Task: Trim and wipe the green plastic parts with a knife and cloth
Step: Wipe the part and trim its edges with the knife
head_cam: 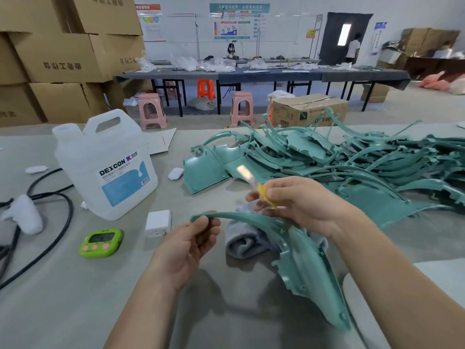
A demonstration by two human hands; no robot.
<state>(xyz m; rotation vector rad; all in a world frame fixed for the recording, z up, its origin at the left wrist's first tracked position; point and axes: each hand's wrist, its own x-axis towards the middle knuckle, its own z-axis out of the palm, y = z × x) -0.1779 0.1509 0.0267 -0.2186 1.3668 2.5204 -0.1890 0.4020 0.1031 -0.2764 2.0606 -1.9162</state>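
Hands are holding one green plastic part (309, 268) and a knife (263, 195) above the worktop (75, 298).
Item detail: left hand (191, 238) is pinching the part's thin curved tip, grip closed on it; right hand (302, 205) is curling its grip round the knife's yellow handle, the blurred blade pointing up and away. The part's broad end is sloping down toward the near right. A grey cloth (241, 240) is lying bunched beneath it. A pile of green parts (352, 157) is lying behind; a white jug (105, 167), green timer (100, 243) and white adapter (158, 222) are sitting at left.
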